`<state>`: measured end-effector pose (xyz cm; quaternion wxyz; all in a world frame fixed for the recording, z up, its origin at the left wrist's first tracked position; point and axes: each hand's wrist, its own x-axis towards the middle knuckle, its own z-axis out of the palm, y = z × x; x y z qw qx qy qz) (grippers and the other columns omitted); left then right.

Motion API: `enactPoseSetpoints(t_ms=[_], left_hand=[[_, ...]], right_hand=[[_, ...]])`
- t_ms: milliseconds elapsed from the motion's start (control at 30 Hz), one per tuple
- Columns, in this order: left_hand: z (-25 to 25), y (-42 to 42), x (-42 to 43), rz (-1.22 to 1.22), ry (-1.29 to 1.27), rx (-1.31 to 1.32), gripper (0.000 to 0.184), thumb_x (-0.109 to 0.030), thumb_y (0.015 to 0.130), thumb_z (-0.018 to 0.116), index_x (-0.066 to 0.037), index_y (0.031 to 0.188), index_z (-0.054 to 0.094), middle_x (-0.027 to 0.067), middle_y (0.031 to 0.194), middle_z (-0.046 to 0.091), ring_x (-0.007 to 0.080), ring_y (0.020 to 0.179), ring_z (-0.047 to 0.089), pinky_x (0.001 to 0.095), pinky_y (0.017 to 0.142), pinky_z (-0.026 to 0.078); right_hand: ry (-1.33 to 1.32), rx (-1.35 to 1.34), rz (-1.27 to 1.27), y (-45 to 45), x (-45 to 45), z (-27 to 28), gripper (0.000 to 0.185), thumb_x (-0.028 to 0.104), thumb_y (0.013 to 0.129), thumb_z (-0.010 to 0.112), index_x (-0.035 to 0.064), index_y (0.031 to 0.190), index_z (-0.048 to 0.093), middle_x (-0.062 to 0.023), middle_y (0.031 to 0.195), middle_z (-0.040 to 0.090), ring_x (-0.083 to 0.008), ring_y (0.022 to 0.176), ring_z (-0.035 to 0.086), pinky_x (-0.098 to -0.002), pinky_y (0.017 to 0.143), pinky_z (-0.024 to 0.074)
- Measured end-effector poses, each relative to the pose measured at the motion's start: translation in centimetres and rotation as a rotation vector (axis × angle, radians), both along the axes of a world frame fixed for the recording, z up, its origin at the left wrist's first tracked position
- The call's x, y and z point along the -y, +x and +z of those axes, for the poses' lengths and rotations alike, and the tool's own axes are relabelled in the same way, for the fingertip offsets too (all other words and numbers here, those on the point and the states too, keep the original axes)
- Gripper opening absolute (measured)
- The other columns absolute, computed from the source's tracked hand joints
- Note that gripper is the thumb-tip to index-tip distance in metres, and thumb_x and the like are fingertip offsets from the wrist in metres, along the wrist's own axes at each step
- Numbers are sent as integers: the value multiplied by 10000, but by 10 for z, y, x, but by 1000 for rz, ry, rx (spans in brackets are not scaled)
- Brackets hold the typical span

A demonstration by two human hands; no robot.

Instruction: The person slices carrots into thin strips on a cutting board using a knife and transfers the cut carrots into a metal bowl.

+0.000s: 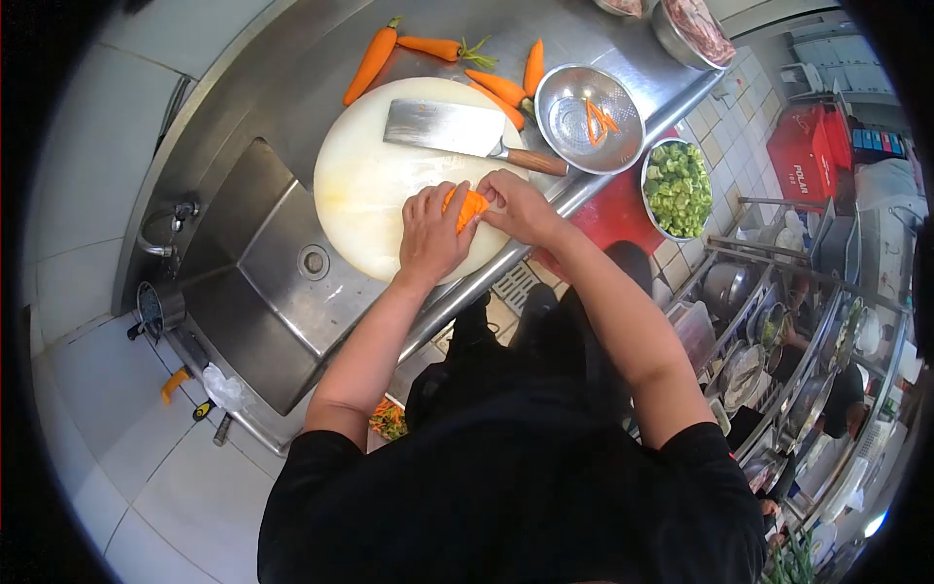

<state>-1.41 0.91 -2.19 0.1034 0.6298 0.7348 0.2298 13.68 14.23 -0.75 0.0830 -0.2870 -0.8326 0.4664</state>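
Cut carrot (469, 208) sits at 4 o'clock on the round white board (355, 195) (board = dial, 12 away from wearer), between both hands. Left hand (434, 234): half closed over the near-left side, back of hand up, has hold of it. Right hand (518, 206): half curled, fingertips at the 3 o'clock edge; can't tell if they pinch or just touch.

My read on doing it well: left steadies, right squares the edge, light pressure so pieces don't skid or fan out. Cleaver (475, 136) lies flat at 1 o'clock, handle running out past the board edge toward 3; easy to knock with the right arm.

Unclear, near to far:
- carrot's underside and cut shape, covered by fingers
- orange scraps (389, 420), 6 o'clock, mostly blocked by arm and body; container not visible
- colander (562, 109), between 2 and 3, holding carrot strips (605, 119); can't tell if the cleaver handle touches it
- green vegetable pieces (678, 185), 3 o'clock, type unsure
- whole carrots (372, 63), 11 to 1, some partly hidden
- meat (702, 34), 2 o'clock, cropped up top
- metal rack (815, 277), 4 o'clock, cluttered, lens-warped
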Motion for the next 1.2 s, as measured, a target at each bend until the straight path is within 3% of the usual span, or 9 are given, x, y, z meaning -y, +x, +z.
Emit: enactPoseSetpoints(t_ms=[200,333,467,967,1200], left_hand=[[4,4,7,53,0,0,522,-343,915,676,-93,1364,585,93,1273,543,320,1199,474,481,1061,328],[0,10,13,151,-10,-14,570,-431,884,714,-163,1377,611,82,1317,548,310,1203,476,459,1037,342],[7,11,14,165,-43,-26,577,-486,878,707,-208,1378,630,76,1324,573,311,1185,501,456,1036,354],[5,16,15,217,-128,-110,502,-387,957,625,-188,1416,585,120,1422,505,332,1293,449,487,1097,313],[-8,15,17,210,-110,-142,519,-357,967,614,-185,1451,544,134,1485,485,349,1326,439,498,1124,290]], right_hand=[[148,-8,76,4,3,3,282,115,808,754,58,1020,577,-132,948,607,-361,910,610,-436,803,490],[269,-85,159,2,-1,-8,277,116,813,749,68,1016,567,-118,933,610,-360,917,607,-452,798,479],[156,-85,156,3,-3,-14,299,101,795,743,66,1034,566,-122,929,619,-340,912,612,-434,812,491],[141,-183,210,-6,-14,-30,210,116,815,709,53,984,601,-138,912,617,-357,897,612,-444,792,498],[215,-233,159,-7,-5,-32,156,124,854,653,58,994,674,-170,929,623,-387,932,603,-480,848,482]])
